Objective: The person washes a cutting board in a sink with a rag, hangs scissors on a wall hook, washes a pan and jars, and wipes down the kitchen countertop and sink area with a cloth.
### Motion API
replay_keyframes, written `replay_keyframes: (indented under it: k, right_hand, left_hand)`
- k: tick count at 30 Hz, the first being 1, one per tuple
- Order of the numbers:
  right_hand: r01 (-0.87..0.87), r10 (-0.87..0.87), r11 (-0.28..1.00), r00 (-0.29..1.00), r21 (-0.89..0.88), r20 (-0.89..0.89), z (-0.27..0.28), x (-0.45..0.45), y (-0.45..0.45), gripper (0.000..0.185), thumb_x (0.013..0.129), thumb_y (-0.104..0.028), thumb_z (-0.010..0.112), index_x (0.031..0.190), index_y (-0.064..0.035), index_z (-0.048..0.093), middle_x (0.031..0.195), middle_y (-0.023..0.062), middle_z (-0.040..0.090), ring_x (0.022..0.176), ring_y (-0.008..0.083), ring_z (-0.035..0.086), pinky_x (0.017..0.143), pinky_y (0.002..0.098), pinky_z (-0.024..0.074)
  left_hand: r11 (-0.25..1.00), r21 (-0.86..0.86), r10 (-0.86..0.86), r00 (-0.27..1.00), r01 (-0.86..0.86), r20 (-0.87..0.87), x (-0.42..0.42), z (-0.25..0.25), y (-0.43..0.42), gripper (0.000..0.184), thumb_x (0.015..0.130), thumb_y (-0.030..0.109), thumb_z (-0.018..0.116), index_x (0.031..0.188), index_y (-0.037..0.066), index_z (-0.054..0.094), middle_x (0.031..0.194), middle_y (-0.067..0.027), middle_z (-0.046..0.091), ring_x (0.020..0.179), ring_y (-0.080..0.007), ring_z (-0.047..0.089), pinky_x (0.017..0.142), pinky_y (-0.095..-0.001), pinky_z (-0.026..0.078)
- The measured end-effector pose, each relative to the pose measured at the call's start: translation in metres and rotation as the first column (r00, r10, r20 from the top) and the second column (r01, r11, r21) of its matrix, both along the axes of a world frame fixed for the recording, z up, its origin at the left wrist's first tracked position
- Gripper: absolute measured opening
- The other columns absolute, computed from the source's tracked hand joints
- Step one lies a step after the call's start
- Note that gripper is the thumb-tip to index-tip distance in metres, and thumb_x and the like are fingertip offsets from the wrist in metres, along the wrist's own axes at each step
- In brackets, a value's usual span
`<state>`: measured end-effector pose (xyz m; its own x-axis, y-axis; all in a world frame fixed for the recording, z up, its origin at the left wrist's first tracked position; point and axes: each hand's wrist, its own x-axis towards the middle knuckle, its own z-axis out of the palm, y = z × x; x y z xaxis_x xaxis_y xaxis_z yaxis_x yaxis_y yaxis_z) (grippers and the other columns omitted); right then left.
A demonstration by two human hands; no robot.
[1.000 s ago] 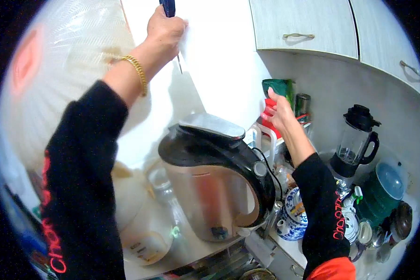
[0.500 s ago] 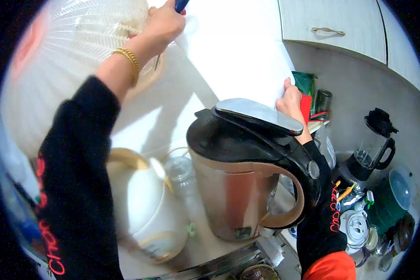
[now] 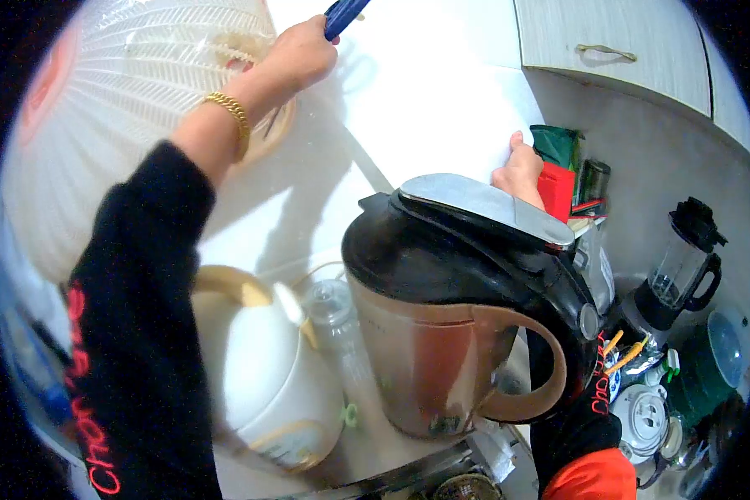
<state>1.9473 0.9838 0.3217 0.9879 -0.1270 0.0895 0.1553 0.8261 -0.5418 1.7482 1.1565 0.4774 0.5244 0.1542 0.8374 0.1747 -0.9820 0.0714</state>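
Observation:
My left hand (image 3: 304,54) is closed on a dark blue handle-like object (image 3: 344,17), partly cut off by the top edge. It is raised beside a translucent ribbed cover (image 3: 158,75). My right hand (image 3: 521,171) reaches behind the kettle, its thumb up and fingers curled at the edge of a bright white panel (image 3: 442,100); the glare hides what the panel is. Below and between my arms stands a large electric kettle (image 3: 433,358) with a black lid and brown body. To its left are a clear bottle (image 3: 333,308) and a white pitcher-shaped vessel (image 3: 283,400).
A blender (image 3: 671,275) stands at the right, near a green bucket (image 3: 704,367) and a round white lid-like item (image 3: 639,417). Green and red packages (image 3: 556,185) are beyond my right hand. A wall cabinet (image 3: 612,42) hangs at the upper right.
My left hand has shifted slightly right and down, showing more of the blue object. The kettle, cabinet and blender appear farther right as the view turns a little. My right hand stays at the panel edge.

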Motion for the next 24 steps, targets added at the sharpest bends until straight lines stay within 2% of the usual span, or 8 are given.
replay_keyframes:
  k: [4,7,9,10,13,15,19,24]
  right_hand:
    - [0.001,-0.005,0.997,0.999,0.083,0.050,-0.005,0.014,0.004,0.027,0.089,-0.013,0.057,0.102,0.0105,0.054,0.100,0.0173,0.060,0.083,0.0255,0.060,0.071,0.0370,0.0513]
    - [-0.006,0.004,0.993,1.000,0.120,0.015,-0.004,0.010,0.007,0.026,0.089,-0.013,0.057,0.101,0.0097,0.055,0.100,0.0178,0.060,0.082,0.0260,0.061,0.070,0.0378,0.0519]
    - [-0.004,0.002,0.999,0.998,-0.037,-0.069,-0.005,0.005,0.005,0.025,0.088,-0.012,0.057,0.100,0.0101,0.055,0.100,0.0181,0.060,0.082,0.0260,0.061,0.070,0.0385,0.0527]
    - [-0.006,0.003,0.999,0.997,-0.038,-0.074,-0.008,0.008,0.006,0.025,0.088,-0.012,0.057,0.100,0.0101,0.055,0.100,0.0181,0.060,0.082,0.0260,0.061,0.070,0.0385,0.0527]
    - [-0.023,0.024,0.999,0.999,-0.047,0.029,-0.007,0.013,0.008,0.030,0.088,-0.012,0.057,0.106,0.0114,0.051,0.104,0.0193,0.059,0.085,0.0266,0.061,0.072,0.0383,0.0529]
    - [-0.013,0.009,0.998,0.997,0.056,0.076,-0.005,0.011,0.013,0.040,0.089,-0.013,0.056,0.116,0.0131,0.044,0.110,0.0211,0.056,0.089,0.0281,0.061,0.074,0.0374,0.0528]
    - [-0.042,0.043,0.997,0.999,-0.060,0.017,-0.012,0.004,0.010,0.042,0.089,-0.012,0.055,0.117,0.0156,0.039,0.113,0.0222,0.053,0.090,0.0276,0.060,0.074,0.0387,0.0527]
    - [-0.051,0.051,0.998,0.999,-0.035,-0.005,-0.014,-0.005,0.009,0.043,0.089,-0.011,0.055,0.117,0.0159,0.039,0.112,0.0222,0.053,0.091,0.0271,0.060,0.074,0.0384,0.0524]
  left_hand:
    - [0.986,-0.089,-0.136,0.988,0.142,0.068,-0.001,-0.003,0.003,0.019,0.091,0.014,0.046,0.103,0.005,0.056,0.080,-0.0092,0.055,0.074,-0.0202,0.050,0.068,-0.0326,0.040]
    - [0.992,-0.043,-0.118,0.993,0.117,-0.025,0.000,-0.003,-0.003,0.018,0.089,0.012,0.046,0.101,0.004,0.057,0.081,-0.0105,0.055,0.076,-0.0200,0.050,0.069,-0.0332,0.040]
    - [0.997,-0.053,-0.063,0.996,0.060,-0.069,0.002,0.000,-0.006,0.019,0.088,0.011,0.046,0.101,0.003,0.057,0.083,-0.0114,0.055,0.078,-0.0203,0.051,0.071,-0.0333,0.040]
    - [0.998,-0.063,-0.013,0.994,0.006,-0.110,0.004,0.000,-0.006,0.019,0.087,0.010,0.046,0.100,0.003,0.057,0.084,-0.0124,0.056,0.080,-0.0206,0.051,0.072,-0.0334,0.040]
    - [0.995,-0.022,0.098,0.991,-0.100,-0.094,0.011,0.001,-0.003,0.021,0.085,0.009,0.044,0.100,0.002,0.057,0.088,-0.0128,0.057,0.082,-0.0206,0.052,0.074,-0.0337,0.040]
    - [0.995,-0.036,0.093,0.990,-0.097,-0.102,0.014,0.002,0.003,0.021,0.085,0.009,0.044,0.101,0.002,0.057,0.089,-0.0127,0.057,0.083,-0.0205,0.052,0.075,-0.0338,0.040]
    - [0.990,-0.139,-0.009,0.999,0.001,-0.051,0.005,-0.004,-0.006,0.023,0.086,0.010,0.044,0.102,0.002,0.058,0.089,-0.0119,0.057,0.083,-0.0196,0.052,0.075,-0.0337,0.040]
    - [0.983,-0.183,-0.034,0.997,0.022,-0.063,-0.006,0.002,-0.010,0.022,0.086,0.010,0.045,0.101,0.003,0.059,0.090,-0.0110,0.057,0.082,-0.0189,0.051,0.073,-0.0319,0.040]
